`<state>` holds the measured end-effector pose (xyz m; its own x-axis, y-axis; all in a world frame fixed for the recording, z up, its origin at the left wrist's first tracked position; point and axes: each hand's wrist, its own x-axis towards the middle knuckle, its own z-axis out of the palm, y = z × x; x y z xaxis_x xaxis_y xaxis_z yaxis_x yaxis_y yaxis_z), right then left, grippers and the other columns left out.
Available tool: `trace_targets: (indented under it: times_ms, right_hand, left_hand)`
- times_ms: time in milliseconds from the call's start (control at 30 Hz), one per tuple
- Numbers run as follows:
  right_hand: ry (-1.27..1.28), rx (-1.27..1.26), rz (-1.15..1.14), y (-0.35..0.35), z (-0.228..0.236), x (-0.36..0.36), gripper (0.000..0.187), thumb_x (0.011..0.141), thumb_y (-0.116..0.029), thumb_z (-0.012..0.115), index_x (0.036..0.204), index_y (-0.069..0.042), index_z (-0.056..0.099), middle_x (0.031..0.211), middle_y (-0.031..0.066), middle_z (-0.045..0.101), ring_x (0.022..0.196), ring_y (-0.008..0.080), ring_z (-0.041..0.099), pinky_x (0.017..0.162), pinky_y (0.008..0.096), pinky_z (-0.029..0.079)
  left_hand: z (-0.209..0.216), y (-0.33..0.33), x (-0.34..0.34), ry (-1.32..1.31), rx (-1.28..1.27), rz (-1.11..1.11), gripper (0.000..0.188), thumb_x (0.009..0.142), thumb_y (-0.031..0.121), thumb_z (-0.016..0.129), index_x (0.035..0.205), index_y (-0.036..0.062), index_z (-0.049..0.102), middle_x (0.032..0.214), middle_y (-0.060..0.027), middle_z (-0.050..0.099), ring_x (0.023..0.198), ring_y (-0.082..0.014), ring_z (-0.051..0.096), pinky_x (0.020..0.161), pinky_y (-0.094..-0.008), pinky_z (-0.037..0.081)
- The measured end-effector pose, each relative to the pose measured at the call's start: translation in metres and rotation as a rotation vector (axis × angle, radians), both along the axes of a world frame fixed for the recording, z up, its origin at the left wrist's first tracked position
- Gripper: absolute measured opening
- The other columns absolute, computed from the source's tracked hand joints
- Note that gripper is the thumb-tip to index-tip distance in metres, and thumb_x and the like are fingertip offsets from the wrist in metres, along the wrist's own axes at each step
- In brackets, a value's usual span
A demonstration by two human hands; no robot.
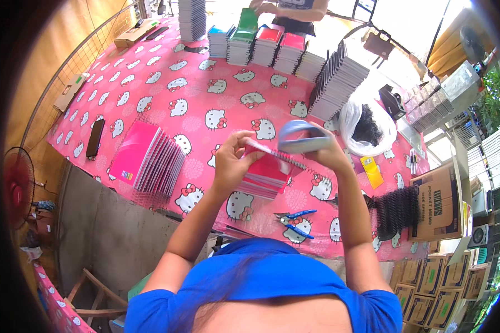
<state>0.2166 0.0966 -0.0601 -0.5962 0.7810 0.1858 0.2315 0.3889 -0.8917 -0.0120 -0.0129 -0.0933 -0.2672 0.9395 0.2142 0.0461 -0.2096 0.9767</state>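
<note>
My left hand (233, 161) is closed, thumb and fingers pinching the edge of a spiral notebook (273, 154), whose coil runs along one side. Beside it, my right hand (330, 154) is closed around a rounded, pale blue-grey thing (303, 139), smeared by motion, its kind unclear. Just under both hands lies a stack of red-covered notebooks (258, 180), partly hidden by the held one. Blue-handled pliers (297, 226) rest on the pink patterned tablecloth (216, 86), nearer to me.
Pink notebooks (136, 152) and a dark phone-like slab (95, 139) lie left. Notebook stacks (280, 50) line the far side, where another person's hand (264, 8) touches a green cover. A white bag of black coils (366, 125), loose coils (397, 211) and a cardboard box (436, 202) are right.
</note>
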Motion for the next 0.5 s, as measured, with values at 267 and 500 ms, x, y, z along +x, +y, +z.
trace_targets:
  times_ms: [267, 500]
  right_hand:
    - [-0.217, 0.109, -0.077, 0.009, -0.008, 0.004, 0.056, 0.064, -0.001, 0.067, 0.119, -0.004, 0.055, 0.083, 0.0105, 0.063, 0.078, 0.0154, 0.061, 0.074, 0.0329, 0.049]
    - [-0.8, 0.21, -0.607, 0.016, -0.063, 0.081, 0.046, 0.074, -0.02, 0.069, 0.118, -0.006, 0.059, 0.094, 0.0175, 0.068, 0.094, 0.0341, 0.065, 0.083, 0.0415, 0.049]
  left_hand:
    - [-0.011, 0.004, -0.001, -0.143, 0.059, -0.128, 0.039, 0.084, -0.004, 0.067, 0.12, 0.002, 0.054, 0.101, -0.0048, 0.061, 0.092, -0.0103, 0.06, 0.082, -0.0246, 0.05]
    - [-0.011, 0.008, 0.003, -0.232, 0.044, -0.257, 0.024, 0.087, -0.002, 0.064, 0.111, 0.0, 0.057, 0.108, -0.0075, 0.06, 0.093, -0.0099, 0.059, 0.083, -0.025, 0.05]
